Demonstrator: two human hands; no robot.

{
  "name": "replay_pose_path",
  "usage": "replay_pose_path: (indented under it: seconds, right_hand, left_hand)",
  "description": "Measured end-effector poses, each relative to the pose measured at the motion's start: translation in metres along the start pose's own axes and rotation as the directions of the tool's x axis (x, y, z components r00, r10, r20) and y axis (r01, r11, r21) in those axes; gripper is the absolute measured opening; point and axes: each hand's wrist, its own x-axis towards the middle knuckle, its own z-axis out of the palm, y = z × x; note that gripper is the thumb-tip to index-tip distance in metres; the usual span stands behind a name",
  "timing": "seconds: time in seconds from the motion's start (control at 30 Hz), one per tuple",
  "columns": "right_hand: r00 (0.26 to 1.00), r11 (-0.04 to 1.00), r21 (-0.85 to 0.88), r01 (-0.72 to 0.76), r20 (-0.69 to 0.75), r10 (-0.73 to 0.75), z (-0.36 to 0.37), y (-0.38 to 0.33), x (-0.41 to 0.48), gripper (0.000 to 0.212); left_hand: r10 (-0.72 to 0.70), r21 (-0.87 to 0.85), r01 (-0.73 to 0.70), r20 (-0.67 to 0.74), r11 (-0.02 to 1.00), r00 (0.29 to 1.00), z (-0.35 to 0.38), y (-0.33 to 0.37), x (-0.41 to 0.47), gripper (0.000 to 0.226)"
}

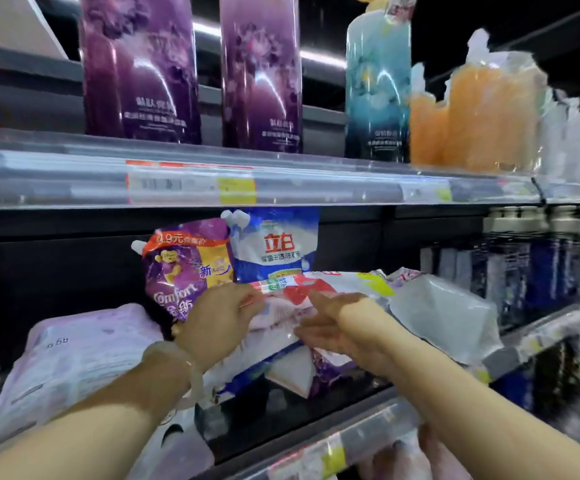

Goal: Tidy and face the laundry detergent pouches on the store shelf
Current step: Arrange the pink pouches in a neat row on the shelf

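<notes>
Both bare forearms are reaching in from the bottom of the view toward the middle shelf (316, 424), the left one wearing a pale bangle (177, 368) at the wrist. The left hand (221, 322) is resting with its fingers curled over the near edge of a red and white pouch (302, 289) lying flat on top of a loose heap; it looks to be pinching that edge, though how firmly I cannot tell. The right hand (340, 327) is lying with its fingers extended and loose, its grip not closed on anything, pressing against the underside of the same pouch and the pink pouch (274, 315) below it. Holding the stack from two sides like this is probably meant to steady the slippery bags so the top one can be drawn out or squared up.

Just behind the left hand, a purple Comfort pouch (186, 271) and a blue and white pouch (274, 247) are standing upright, labels forward, already facing the aisle. A silver-backed pouch (444, 313) is slumping to the right of the heap, touching it, and a pale lilac pouch (80, 351) is lying flat at the left. The heap is still needing to be stood up.
</notes>
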Motion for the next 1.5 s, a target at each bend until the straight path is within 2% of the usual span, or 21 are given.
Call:
replay_pose_path:
  seconds: [0.13, 0.2, 0.27, 0.33, 0.5, 0.53, 0.57, 0.63, 0.67, 0.7, 0.77, 0.8, 0.83, 0.9, 0.93, 1.0, 1.07, 1.2, 1.3, 1.4, 1.5]
  right_hand:
    - [0.993, 0.983, 0.155, -0.103, 0.067, 0.094, 0.005, -0.007, 0.008, 0.041]
    - [0.989, 0.974, 0.178, -0.139, 0.077, 0.128, 0.011, -0.008, 0.014, 0.048]
    - [0.979, 0.945, 0.264, -0.194, 0.112, 0.169, 0.020, -0.006, 0.022, 0.055]
    - [0.975, 0.910, 0.352, -0.217, 0.127, 0.183, 0.029, 0.001, 0.029, 0.050]
    - [0.986, 0.964, 0.206, -0.166, 0.048, 0.159, 0.034, 0.024, 0.040, 0.022]
    - [0.989, 0.975, 0.167, -0.148, 0.008, 0.149, 0.033, 0.026, 0.038, 0.008]
    - [0.990, 0.982, 0.131, -0.137, -0.020, 0.141, 0.032, 0.027, 0.035, 0.010]
    - [0.993, 0.986, 0.118, -0.118, -0.011, 0.120, 0.031, 0.029, 0.027, 0.019]
    - [0.994, 0.989, 0.104, -0.108, 0.000, 0.108, 0.028, 0.031, 0.023, 0.021]
    - [0.995, 0.990, 0.099, -0.098, 0.027, 0.096, 0.025, 0.032, 0.020, 0.022]
    - [0.993, 0.994, 0.071, -0.083, 0.095, 0.076, 0.022, 0.033, 0.013, 0.022]
    - [0.992, 0.996, 0.056, -0.075, 0.107, 0.068, 0.022, 0.034, 0.012, 0.020]
    - [0.992, 0.996, 0.066, -0.061, 0.111, 0.054, 0.022, 0.036, 0.011, 0.016]
    - [0.995, 0.992, 0.126, -0.026, 0.098, 0.014, 0.024, 0.035, 0.007, 0.013]
    - [0.996, 0.986, 0.168, -0.005, 0.089, -0.010, 0.027, 0.035, 0.005, 0.018]
    - [0.996, 0.969, 0.247, 0.022, 0.078, -0.043, 0.034, 0.034, 0.001, 0.027]
    - [0.995, 0.961, 0.267, 0.069, 0.053, -0.086, 0.039, 0.028, -0.005, 0.034]
    - [0.973, 0.966, 0.201, 0.161, 0.130, -0.189, 0.049, 0.002, -0.020, 0.031]
    - [0.966, 0.973, 0.197, 0.118, 0.205, -0.158, 0.064, -0.015, -0.029, 0.036]
    - [0.943, 0.979, 0.200, 0.040, 0.318, -0.104, 0.090, -0.020, -0.039, 0.049]
    - [0.912, 0.989, 0.150, 0.005, 0.405, -0.066, 0.121, -0.014, -0.047, 0.051]
  left_hand:
    - [-0.066, 0.070, 0.077, -0.145, 0.995, 0.987, 0.003, 0.006, 0.002, 0.038]
    - [0.025, 0.144, 0.000, -0.173, 0.990, 0.985, -0.005, 0.017, -0.009, 0.038]
    - [0.111, 0.218, -0.077, -0.149, 0.973, 0.983, -0.010, 0.026, -0.027, 0.038]
    - [0.149, 0.214, -0.123, -0.113, 0.969, 0.982, -0.013, 0.033, -0.044, 0.032]
    - [0.331, 0.101, -0.344, 0.126, 0.934, 0.935, -0.035, 0.034, -0.065, 0.032]
    - [0.306, 0.028, -0.314, 0.154, 0.949, 0.939, -0.042, 0.034, -0.061, 0.037]
    - [0.235, -0.056, -0.229, 0.178, 0.972, 0.955, -0.048, 0.034, -0.055, 0.040]
    - [-0.019, -0.287, 0.073, 0.187, 0.955, 0.982, -0.054, 0.028, -0.038, 0.044]
    - [-0.177, -0.327, 0.226, 0.172, 0.917, 0.969, -0.053, 0.018, -0.028, 0.043]
    - [-0.335, -0.290, 0.383, 0.201, 0.877, 0.920, -0.052, 0.006, -0.018, 0.049]
    - [-0.530, -0.174, 0.620, 0.377, 0.765, 0.760, -0.050, -0.009, -0.010, 0.084]
    - [-0.565, -0.152, 0.689, 0.463, 0.709, 0.683, -0.047, -0.014, -0.006, 0.097]
    - [-0.546, -0.139, 0.699, 0.526, 0.701, 0.652, -0.042, -0.018, -0.005, 0.098]
    - [-0.475, -0.107, 0.633, 0.569, 0.767, 0.672, -0.035, -0.015, -0.011, 0.077]
    - [-0.471, -0.142, 0.625, 0.538, 0.768, 0.700, -0.032, -0.017, -0.012, 0.072]
    - [-0.469, -0.340, 0.641, 0.465, 0.688, 0.750, -0.027, -0.015, -0.018, 0.068]
    - [-0.479, -0.517, 0.591, 0.347, 0.619, 0.806, -0.033, -0.006, -0.026, 0.051]
    - [-0.478, -0.629, 0.435, 0.112, 0.645, 0.871, -0.061, 0.013, -0.040, 0.060]
    - [-0.522, -0.659, 0.364, -0.052, 0.659, 0.851, -0.089, 0.024, -0.052, 0.059]
    - [-0.557, -0.690, 0.347, -0.099, 0.636, 0.824, -0.117, 0.027, -0.069, 0.055]
    - [-0.580, -0.669, 0.344, -0.160, 0.659, 0.799, -0.146, 0.020, -0.098, 0.051]
